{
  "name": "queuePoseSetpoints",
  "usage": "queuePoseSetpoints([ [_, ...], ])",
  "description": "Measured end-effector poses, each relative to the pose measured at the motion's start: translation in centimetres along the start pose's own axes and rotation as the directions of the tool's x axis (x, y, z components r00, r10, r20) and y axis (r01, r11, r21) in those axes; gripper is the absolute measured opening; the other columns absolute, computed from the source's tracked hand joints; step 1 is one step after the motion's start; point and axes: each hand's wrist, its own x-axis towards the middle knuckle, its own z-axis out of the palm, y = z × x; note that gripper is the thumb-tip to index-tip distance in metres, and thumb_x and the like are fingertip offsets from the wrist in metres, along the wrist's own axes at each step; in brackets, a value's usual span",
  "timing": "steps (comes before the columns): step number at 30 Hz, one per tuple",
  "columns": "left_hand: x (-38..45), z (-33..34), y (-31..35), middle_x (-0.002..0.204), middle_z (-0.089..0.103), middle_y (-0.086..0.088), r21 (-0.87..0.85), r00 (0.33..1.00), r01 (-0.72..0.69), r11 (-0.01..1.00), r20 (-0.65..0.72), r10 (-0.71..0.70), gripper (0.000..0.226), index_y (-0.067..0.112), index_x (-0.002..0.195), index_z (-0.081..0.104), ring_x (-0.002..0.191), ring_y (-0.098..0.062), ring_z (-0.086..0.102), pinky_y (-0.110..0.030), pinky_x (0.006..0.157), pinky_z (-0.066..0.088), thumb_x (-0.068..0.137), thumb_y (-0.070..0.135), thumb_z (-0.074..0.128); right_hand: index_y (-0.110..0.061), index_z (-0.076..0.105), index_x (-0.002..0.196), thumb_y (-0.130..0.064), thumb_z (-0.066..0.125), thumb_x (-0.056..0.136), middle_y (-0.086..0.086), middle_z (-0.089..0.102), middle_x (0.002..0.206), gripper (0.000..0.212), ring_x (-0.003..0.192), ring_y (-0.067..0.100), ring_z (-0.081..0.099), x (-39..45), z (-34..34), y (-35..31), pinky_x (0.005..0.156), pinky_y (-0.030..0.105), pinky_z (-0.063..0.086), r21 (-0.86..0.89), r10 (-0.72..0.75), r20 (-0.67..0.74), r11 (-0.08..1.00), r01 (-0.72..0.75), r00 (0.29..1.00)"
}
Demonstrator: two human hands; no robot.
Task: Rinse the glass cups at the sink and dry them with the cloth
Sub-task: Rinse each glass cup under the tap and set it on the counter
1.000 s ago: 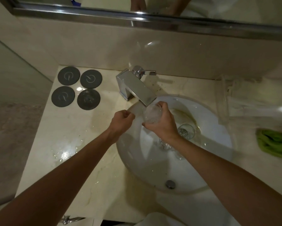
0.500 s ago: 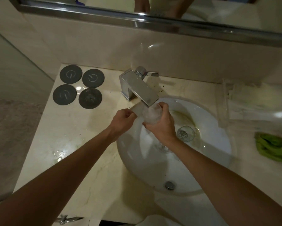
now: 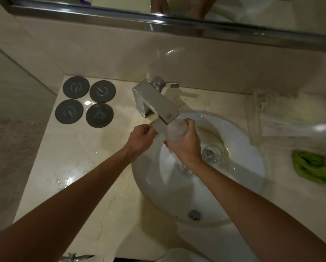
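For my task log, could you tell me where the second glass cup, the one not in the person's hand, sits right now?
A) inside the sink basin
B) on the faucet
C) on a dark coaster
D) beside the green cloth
A: the second glass cup sits inside the sink basin, just right of the right hand holding the other glass cup under the faucet.

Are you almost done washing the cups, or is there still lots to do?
Not nearly done. Nothing looks finished: no dried cup shows on the counter. Right now the right hand holds one glass cup under the faucet, with the left hand curled beside it. A second glass cup waits in the sink. Drying is left: the green cloth lies untouched on the counter.
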Motion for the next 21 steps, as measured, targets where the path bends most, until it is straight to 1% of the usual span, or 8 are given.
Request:
queuePoseSetpoints([
  [3,0.1,0.1,0.1,0.090,0.060,-0.003,0.019,1.000,-0.014,1.000,0.004,0.014,0.022,0.004,0.109,0.062,0.074,-0.012,0.056,-0.024,0.064,0.048,0.102,0.013,0.043,-0.025,0.038,0.131,-0.034,0.090,0.064,-0.003,0.058,0.126,0.085,0.104,0.013,0.050,0.1,-0.2,-0.3,0.086,0.033,0.048,-0.085,-0.051,0.057,0.995,0.056,0.997],
  [6,0.2,0.0,0.2,0.098,0.062,-0.006,0.032,0.999,-0.027,0.999,-0.026,0.028,0.023,0.003,0.109,0.064,0.081,-0.014,0.058,-0.029,0.072,0.048,0.101,0.012,0.044,-0.021,0.038,0.135,-0.031,0.090,0.065,-0.001,0.056,0.132,0.087,0.109,0.013,0.049,0.1,-0.3,-0.6,0.087,0.027,0.038,-0.088,-0.041,0.007,0.995,0.042,0.999],
  [9,0.3,-0.1,0.1,0.097,0.066,-0.015,0.060,0.999,-0.017,0.998,-0.027,0.019,0.021,0.002,0.100,0.065,0.081,-0.019,0.060,-0.042,0.075,0.053,0.099,0.013,0.047,-0.019,0.038,0.136,-0.032,0.090,0.064,0.002,0.058,0.130,0.090,0.119,0.022,0.054,0.1,-0.2,-0.7,0.097,0.030,0.036,-0.166,-0.095,0.043,0.981,0.101,0.995],
  [11,0.4,-0.1,0.0,0.096,0.068,-0.020,0.066,0.999,-0.025,0.997,-0.030,0.027,0.022,0.002,0.095,0.066,0.080,-0.025,0.060,-0.048,0.080,0.055,0.098,0.014,0.048,-0.019,0.040,0.136,-0.036,0.090,0.063,0.001,0.058,0.131,0.090,0.122,0.021,0.052,0.2,-0.3,-0.7,0.100,0.028,0.031,-0.215,-0.108,0.093,0.968,0.126,0.990],
  [13,0.4,0.0,0.2,0.092,0.067,-0.016,0.062,0.998,-0.052,0.997,-0.037,0.054,0.021,0.005,0.092,0.065,0.082,-0.027,0.061,-0.046,0.080,0.056,0.098,0.015,0.047,-0.022,0.040,0.136,-0.036,0.089,0.063,-0.001,0.057,0.132,0.089,0.122,0.020,0.051,0.2,-0.3,-0.5,0.096,0.024,0.025,-0.202,-0.084,0.079,0.974,0.098,0.993],
  [16,0.0,-0.1,0.4,0.085,0.064,-0.004,0.037,0.992,-0.127,0.991,-0.022,0.128,0.020,0.010,0.091,0.063,0.081,-0.020,0.061,-0.036,0.073,0.052,0.099,0.014,0.045,-0.022,0.040,0.136,-0.030,0.090,0.063,0.001,0.057,0.132,0.089,0.123,0.021,0.052,0.1,-0.2,-0.4,0.098,0.027,0.027,-0.197,-0.053,0.059,0.978,0.064,0.997],
  [18,-0.3,-0.2,0.5,0.085,0.063,0.001,0.053,0.983,-0.184,0.981,0.012,0.184,0.019,0.012,0.092,0.063,0.080,-0.015,0.060,-0.027,0.069,0.050,0.099,0.013,0.045,-0.022,0.041,0.136,-0.031,0.091,0.062,0.001,0.059,0.130,0.090,0.123,0.022,0.053,0.1,-0.6,-0.5,0.105,0.033,0.032,-0.238,-0.086,0.083,0.966,0.104,0.993],
  [21,-0.3,-0.3,0.4,0.087,0.062,0.002,0.084,0.972,-0.234,0.969,0.036,0.232,0.017,0.013,0.092,0.062,0.080,-0.013,0.059,-0.024,0.069,0.047,0.098,0.012,0.046,-0.026,0.041,0.135,-0.035,0.089,0.062,-0.002,0.059,0.130,0.088,0.121,0.021,0.053,0.0,-1.3,-0.5,0.106,0.047,0.039,-0.235,-0.075,0.092,0.967,0.095,0.993],
])
